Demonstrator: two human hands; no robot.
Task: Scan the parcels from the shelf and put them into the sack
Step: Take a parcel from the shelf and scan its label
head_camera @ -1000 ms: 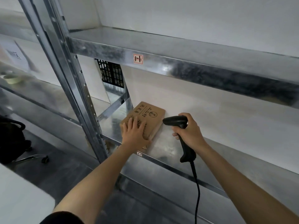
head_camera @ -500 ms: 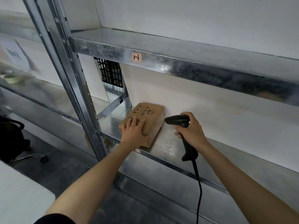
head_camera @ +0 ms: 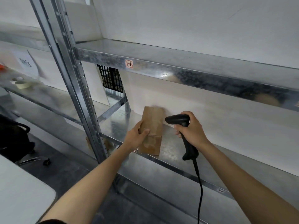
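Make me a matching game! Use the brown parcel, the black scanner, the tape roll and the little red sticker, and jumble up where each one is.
Things:
1. parcel
2. scanner
3. tape roll
4. sticker

Places:
A. on the front edge of the upper shelf
B. gripped by the right hand
C. lying on the far-left shelf
D. held by the left hand

Pairs: 1-D, 2-B, 3-C, 4-A.
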